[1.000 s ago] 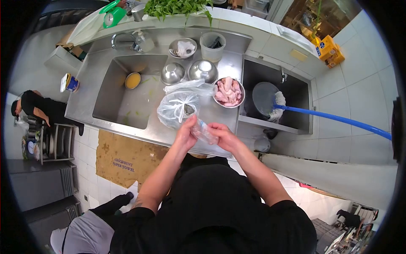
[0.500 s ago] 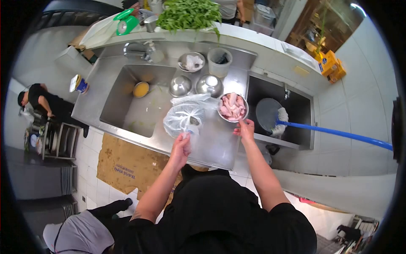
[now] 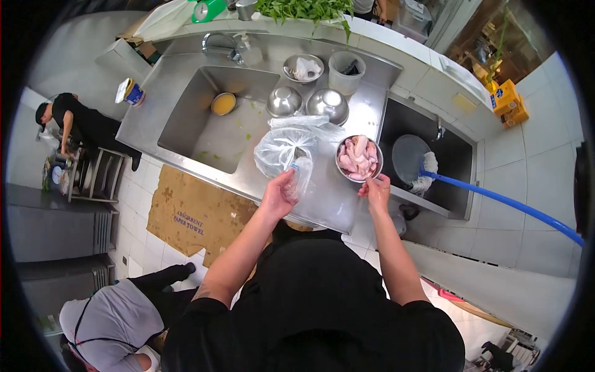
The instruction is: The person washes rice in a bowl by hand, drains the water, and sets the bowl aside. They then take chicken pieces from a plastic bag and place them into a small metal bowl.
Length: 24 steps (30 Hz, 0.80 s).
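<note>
My left hand [image 3: 281,193] is closed on the loose edge of a clear plastic bag [image 3: 273,152], which lies bunched on the steel counter. At the counter's right side stands a metal bowl [image 3: 340,169] heaped with raw, pink chicken pieces [image 3: 358,156]. My right hand [image 3: 377,191] grips the near rim of this bowl between thumb and fingers. Just behind the bag are two upturned steel bowls, a smaller one [image 3: 284,101] and a larger one [image 3: 327,106]. Another strip of clear plastic [image 3: 310,125] lies between them and the bag.
Left is a steel sink [image 3: 204,139] with a bowl of yellow liquid [image 3: 224,103]. A white tub [image 3: 346,73] and a bowl with a white bag [image 3: 304,69] stand behind. The right sink holds a grey bucket [image 3: 410,160] and a blue-handled mop [image 3: 502,195]. Two people are at left.
The view has shifted, so the counter sits further right and higher. My left hand has drawn out more of the bag's edge; my right hand stays at the bowl's rim.
</note>
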Motion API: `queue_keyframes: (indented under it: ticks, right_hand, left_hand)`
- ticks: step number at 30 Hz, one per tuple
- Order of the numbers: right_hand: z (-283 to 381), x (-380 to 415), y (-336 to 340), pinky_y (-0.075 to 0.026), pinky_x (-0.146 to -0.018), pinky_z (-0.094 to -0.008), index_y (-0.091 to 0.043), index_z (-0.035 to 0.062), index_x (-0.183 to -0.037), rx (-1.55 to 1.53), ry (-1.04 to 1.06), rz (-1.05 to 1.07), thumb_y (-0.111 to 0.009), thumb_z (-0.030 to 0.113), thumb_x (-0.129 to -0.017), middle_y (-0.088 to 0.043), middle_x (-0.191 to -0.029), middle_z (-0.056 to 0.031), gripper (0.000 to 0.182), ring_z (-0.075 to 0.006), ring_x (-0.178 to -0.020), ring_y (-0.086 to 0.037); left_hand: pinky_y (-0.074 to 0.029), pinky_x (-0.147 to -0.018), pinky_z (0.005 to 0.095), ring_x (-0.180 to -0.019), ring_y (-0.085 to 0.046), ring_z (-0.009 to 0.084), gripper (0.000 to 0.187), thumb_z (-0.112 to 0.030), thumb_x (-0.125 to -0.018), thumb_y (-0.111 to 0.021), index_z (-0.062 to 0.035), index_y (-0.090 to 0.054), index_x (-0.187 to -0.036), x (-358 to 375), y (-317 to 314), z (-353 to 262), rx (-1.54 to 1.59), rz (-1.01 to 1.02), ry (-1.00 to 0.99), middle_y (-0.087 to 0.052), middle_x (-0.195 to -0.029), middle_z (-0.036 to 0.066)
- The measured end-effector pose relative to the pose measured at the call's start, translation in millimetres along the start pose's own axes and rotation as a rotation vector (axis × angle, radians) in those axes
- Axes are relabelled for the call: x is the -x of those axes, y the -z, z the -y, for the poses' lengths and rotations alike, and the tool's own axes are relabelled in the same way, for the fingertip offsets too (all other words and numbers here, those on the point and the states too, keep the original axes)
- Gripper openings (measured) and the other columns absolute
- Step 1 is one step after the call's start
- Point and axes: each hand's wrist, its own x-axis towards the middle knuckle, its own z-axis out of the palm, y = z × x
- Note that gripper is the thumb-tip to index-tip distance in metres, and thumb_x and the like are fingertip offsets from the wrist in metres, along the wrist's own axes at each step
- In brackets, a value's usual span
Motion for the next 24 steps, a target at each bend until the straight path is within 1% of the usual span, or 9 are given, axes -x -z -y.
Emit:
queue_keyframes:
  ticks: [1, 3, 9, 12, 16, 18, 20, 22, 24]
  right_hand:
    - [1.7, 5.3, 5.0, -0.055, -0.051, -0.0338, -0.036, 0.0014, -0.128, -0.001, -0.003, -0.009, -0.065, 0.011, -0.092, -0.060, -0.077, -0.0092, 0.048, -0.0171, -0.059, -0.060]
    - [8.5, 16.8, 17.4, -0.055, -0.061, -0.0322, -0.040, 0.0034, -0.132, 0.665, 0.592, -0.175, -0.067, 0.014, -0.092, -0.062, -0.079, -0.0075, 0.050, -0.0174, -0.069, -0.064]
    - [65.5, 93.8, -58.3, -0.050, -0.069, -0.0296, -0.041, 0.0122, -0.137, -0.151, 0.017, 0.537, -0.071, 0.012, -0.090, -0.064, -0.100, -0.0042, 0.056, -0.0127, -0.085, -0.061]
    - [54.8, 85.0, -69.9, -0.050, -0.072, -0.0310, -0.056, 0.0120, -0.124, -0.234, 0.073, 0.578, -0.070, 0.007, -0.087, -0.062, -0.097, -0.0045, 0.039, -0.0136, -0.086, -0.062]
    - [14.5, 69.9, -57.3, -0.050, -0.073, -0.0327, -0.070, 0.0085, -0.100, 0.425, 0.365, 0.683, -0.068, 0.004, -0.083, -0.061, -0.091, -0.0050, 0.017, -0.0131, -0.086, -0.062]
    - [9.0, 71.8, -56.4, -0.050, -0.073, -0.0319, -0.074, 0.0062, -0.082, 0.835, 0.693, 0.282, -0.067, 0.003, -0.080, -0.061, -0.089, -0.0067, 0.008, -0.0120, -0.085, -0.061]
    - [6.2, 57.0, -53.1, -0.050, -0.073, -0.0336, -0.075, 0.0078, -0.088, 0.909, 0.609, 0.292, -0.068, 0.006, -0.081, -0.062, -0.088, -0.0084, 0.010, -0.0158, -0.084, -0.063]
    - [11.9, 40.2, -46.7, -0.051, -0.073, -0.0352, -0.077, 0.0095, -0.093, 0.977, 0.518, 0.298, -0.069, 0.008, -0.082, -0.063, -0.087, -0.0102, 0.014, -0.0195, -0.083, -0.065]
    - [27.8, 15.4, -33.6, -0.051, -0.070, -0.0355, -0.076, 0.0048, -0.090, 0.522, 0.243, 0.597, -0.067, 0.011, -0.086, -0.066, -0.086, -0.0137, 0.012, -0.0273, -0.077, -0.066]
  left_hand:
    - [-0.052, -0.075, 0.0329, -0.086, -0.065, 0.0170, 0.019, -0.025, -0.096, -0.063, -0.0134, -0.064, -0.112, -5.5, 5.6, 1.7, 0.001, 0.062, 0.029, -0.067, -0.094, 0.000]
    - [-0.054, -0.084, 0.0349, -0.098, -0.068, 0.0201, 0.026, -0.025, -0.096, -0.062, -0.0113, -0.065, -0.118, -10.5, 11.3, 6.1, -0.004, 0.129, 0.071, -0.070, -0.106, 0.003]
    - [-0.055, -0.083, 0.0340, -0.096, -0.068, 0.0192, 0.028, -0.020, -0.097, -0.059, -0.0080, -0.061, -0.121, -24.8, -7.3, 38.6, -0.113, 0.171, 0.145, -0.069, -0.108, 0.005]
    - [-0.053, -0.073, 0.0292, -0.083, -0.065, 0.0145, 0.021, -0.017, -0.097, -0.058, -0.0090, -0.061, -0.116, -49.0, 8.0, 55.8, -0.439, 0.202, -0.002, -0.067, -0.099, 0.004]
    - [-0.042, -0.059, 0.0228, -0.065, -0.053, 0.0082, 0.014, -0.006, -0.091, -0.058, -0.0088, -0.061, -0.104, -44.1, -4.0, 47.9, -0.366, -0.065, -0.074, -0.057, -0.080, -0.001]
    - [-0.037, -0.054, 0.0207, -0.061, -0.049, 0.0061, 0.016, -0.002, -0.088, -0.058, -0.0082, -0.063, -0.101, -27.0, -20.8, 48.1, -0.315, -0.135, -0.170, -0.053, -0.073, -0.004]
    - [-0.036, -0.057, 0.0203, -0.063, -0.046, 0.0046, 0.013, -0.002, -0.087, -0.061, -0.0067, -0.066, -0.098, -2.5, -26.5, 52.3, -0.573, 0.218, -0.296, -0.051, -0.072, -0.005]
    - [-0.036, -0.059, 0.0205, -0.063, -0.044, 0.0043, 0.015, -0.002, -0.088, -0.060, -0.0065, -0.068, -0.100, 0.3, -11.8, 56.0, -0.716, 0.207, -0.238, -0.051, -0.072, -0.006]
    - [-0.036, -0.060, 0.0206, -0.064, -0.043, 0.0039, 0.018, -0.003, -0.088, -0.060, -0.0062, -0.071, -0.102, -1.4, 2.0, 49.8, -0.862, 0.194, -0.180, -0.051, -0.072, -0.006]
